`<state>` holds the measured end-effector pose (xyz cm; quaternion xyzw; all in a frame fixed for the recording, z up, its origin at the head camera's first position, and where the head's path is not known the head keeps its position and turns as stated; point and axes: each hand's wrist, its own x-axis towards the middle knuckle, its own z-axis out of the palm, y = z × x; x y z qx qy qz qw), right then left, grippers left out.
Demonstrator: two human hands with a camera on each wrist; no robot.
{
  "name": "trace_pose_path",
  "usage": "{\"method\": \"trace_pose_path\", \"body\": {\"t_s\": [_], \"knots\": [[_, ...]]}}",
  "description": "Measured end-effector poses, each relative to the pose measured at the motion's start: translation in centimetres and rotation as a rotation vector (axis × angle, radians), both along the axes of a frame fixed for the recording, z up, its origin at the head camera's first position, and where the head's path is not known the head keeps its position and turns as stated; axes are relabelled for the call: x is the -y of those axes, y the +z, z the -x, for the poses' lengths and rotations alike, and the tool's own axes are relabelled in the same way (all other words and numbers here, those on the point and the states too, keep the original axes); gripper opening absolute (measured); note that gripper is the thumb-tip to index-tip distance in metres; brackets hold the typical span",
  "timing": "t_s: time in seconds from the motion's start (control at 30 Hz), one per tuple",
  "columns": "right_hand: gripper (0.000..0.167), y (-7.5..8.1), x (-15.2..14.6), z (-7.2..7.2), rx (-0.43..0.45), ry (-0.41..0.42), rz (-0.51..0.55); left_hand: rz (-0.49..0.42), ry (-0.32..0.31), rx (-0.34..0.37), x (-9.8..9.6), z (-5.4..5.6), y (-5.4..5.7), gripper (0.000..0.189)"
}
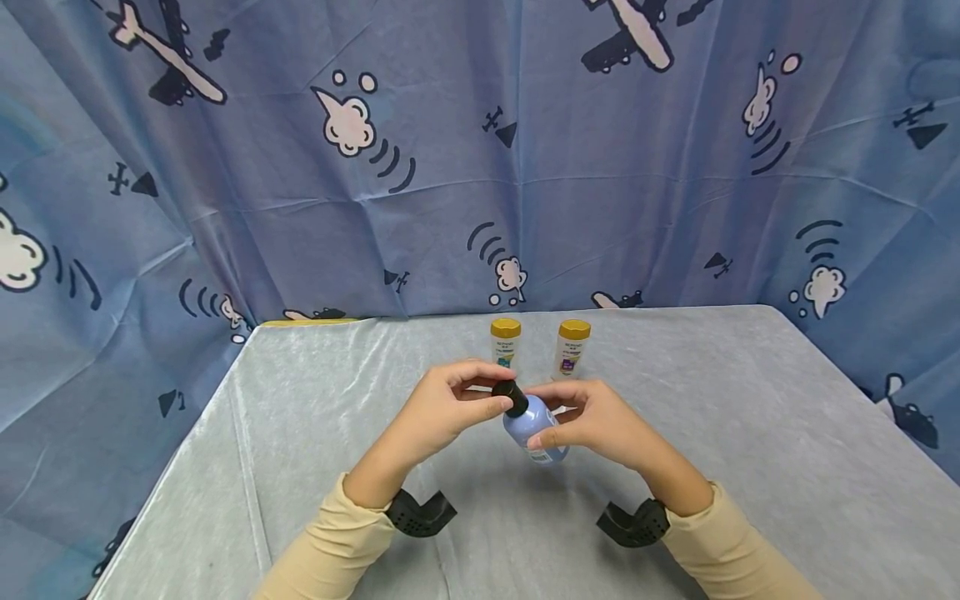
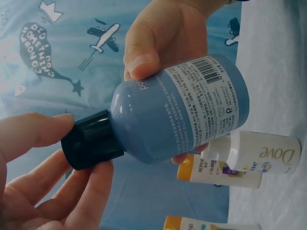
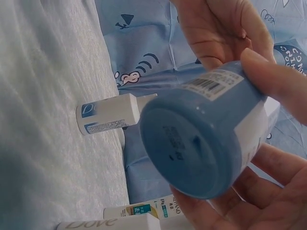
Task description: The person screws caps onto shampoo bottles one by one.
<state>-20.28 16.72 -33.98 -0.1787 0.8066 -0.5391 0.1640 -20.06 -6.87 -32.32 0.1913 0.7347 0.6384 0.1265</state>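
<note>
A glossy blue bottle (image 1: 523, 421) with a black cap (image 2: 93, 141) is held tilted above the table in the head view, its cap pointing up and to the left. My left hand (image 1: 441, 410) pinches the cap between thumb and fingertips. Around the bottle's body the fingers and thumb of my right hand (image 1: 600, 423) grip from the other side. A white label (image 2: 206, 100) with a barcode and small print shows in the left wrist view. The right wrist view looks onto the bottle's round base (image 3: 180, 148).
Two white bottles with yellow caps, one on the left (image 1: 505, 340) and one on the right (image 1: 572, 346), stand behind the hands on the grey cloth-covered table (image 1: 750, 400). The left wrist view also shows a white Dove bottle (image 2: 273, 152). Behind hangs a blue patterned curtain (image 1: 450, 167).
</note>
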Motion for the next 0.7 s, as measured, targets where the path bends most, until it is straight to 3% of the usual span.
{"method": "trace_pose_path", "body": {"t_s": [0.17,0.43,0.7], "knots": [[0.064,0.13,0.1,-0.03,0.017,-0.012,0.005,0.001,0.014,0.008,-0.11,-0.04,0.19,0.046],[0.064,0.16,0.12,-0.02,0.014,0.001,0.017,0.046,0.16,0.019,-0.5,0.04,0.16,0.034],[0.064,0.27,0.03,-0.23,0.02,0.012,0.035,0.051,0.152,0.023,-0.66,-0.06,0.18,0.028]]}}
